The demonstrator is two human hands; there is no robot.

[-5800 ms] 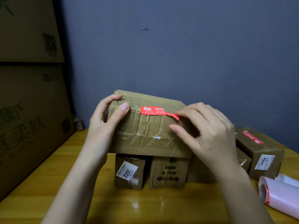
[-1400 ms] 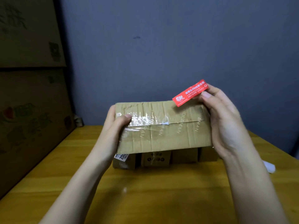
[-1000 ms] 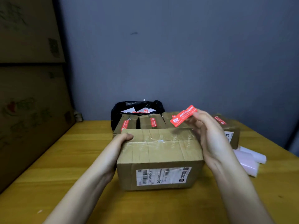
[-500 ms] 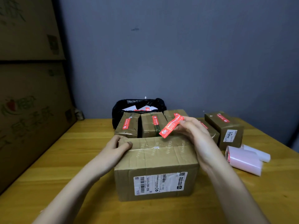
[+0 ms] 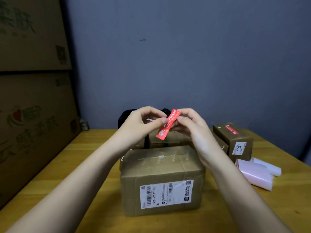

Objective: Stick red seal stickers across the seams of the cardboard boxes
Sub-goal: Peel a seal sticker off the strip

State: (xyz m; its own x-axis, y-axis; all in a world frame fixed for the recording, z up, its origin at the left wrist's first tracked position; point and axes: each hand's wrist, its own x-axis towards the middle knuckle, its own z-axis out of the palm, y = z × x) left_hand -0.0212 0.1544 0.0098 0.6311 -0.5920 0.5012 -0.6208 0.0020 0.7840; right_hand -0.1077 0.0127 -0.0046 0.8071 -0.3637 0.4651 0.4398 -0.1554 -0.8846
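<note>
Presently: red seal sticker [image 5: 168, 124], light, limp, tacky; both hands pinch it mid-strip. Likely best held by its edges above the cardboard box [image 5: 161, 179].

left hand [image 5: 143, 122], right hand [image 5: 190, 125], both apparently pinching

red sticker [image 5: 168, 124] with white print; brown box [image 5: 161, 179].
</note>
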